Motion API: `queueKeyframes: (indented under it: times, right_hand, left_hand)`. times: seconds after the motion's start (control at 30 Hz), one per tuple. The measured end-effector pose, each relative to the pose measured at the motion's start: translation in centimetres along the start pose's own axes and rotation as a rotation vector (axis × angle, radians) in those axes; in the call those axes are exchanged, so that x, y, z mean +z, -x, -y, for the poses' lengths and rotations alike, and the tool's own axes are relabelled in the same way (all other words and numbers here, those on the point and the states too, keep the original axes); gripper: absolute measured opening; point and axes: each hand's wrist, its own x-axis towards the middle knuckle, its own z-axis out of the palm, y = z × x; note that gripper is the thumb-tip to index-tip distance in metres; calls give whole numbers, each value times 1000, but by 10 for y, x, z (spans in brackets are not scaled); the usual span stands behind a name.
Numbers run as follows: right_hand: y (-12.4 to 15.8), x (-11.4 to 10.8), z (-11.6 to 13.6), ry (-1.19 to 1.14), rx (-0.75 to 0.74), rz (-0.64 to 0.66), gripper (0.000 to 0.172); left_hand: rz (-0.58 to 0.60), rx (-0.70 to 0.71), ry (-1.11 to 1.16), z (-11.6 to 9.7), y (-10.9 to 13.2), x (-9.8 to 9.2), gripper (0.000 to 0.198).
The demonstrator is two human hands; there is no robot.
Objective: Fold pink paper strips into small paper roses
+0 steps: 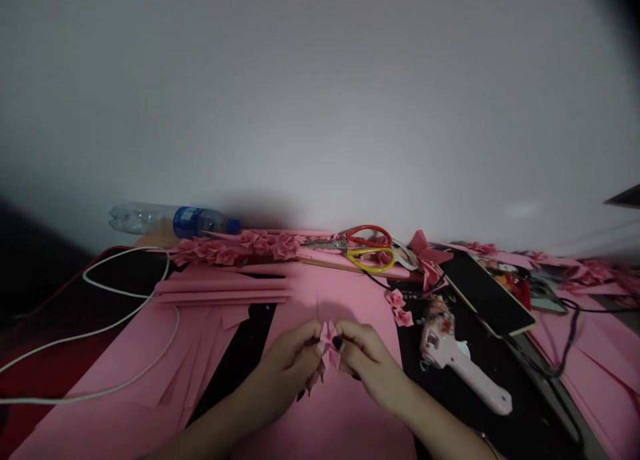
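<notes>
Between my two hands is a small folded pink paper piece (329, 347), with pointed flaps standing up and down. My left hand (295, 357) pinches its left side between thumb and fingers. On the other side, my right hand (367, 357) grips it the same way, thumb toward me. Some fingertips are hidden behind the paper. Both hands are just above a large pink paper sheet (320, 420) on the dark table. Small finished paper roses (399, 307) lie a little beyond my right hand.
Rolled pink paper tubes (225, 290) and loose sheets (125, 367) lie left, near a white cable (125, 293). Scissors (370, 247), more paper roses (220, 247) and a plastic bottle (175, 220) line the wall. At right are a glue gun (465, 367) and a phone (490, 293).
</notes>
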Motion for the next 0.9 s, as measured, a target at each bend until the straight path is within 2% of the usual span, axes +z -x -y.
queueKeyframes:
  times: [0.2, 0.47, 0.73, 0.9]
  right_hand:
    - [1, 1, 5, 196, -90, 3, 20]
    - [-1, -4, 3, 48, -4, 43, 21]
    - [-1, 1, 1, -10, 54, 11, 34]
    - [0, 4, 0, -16, 26, -1, 33]
  left_hand:
    - [10, 32, -76, -2, 2, 1, 19]
    - [-3, -94, 97, 2, -1, 3, 17]
    - [-7, -42, 177, 1, -2, 3, 16]
    - [34, -100, 276, 0, -5, 1, 23]
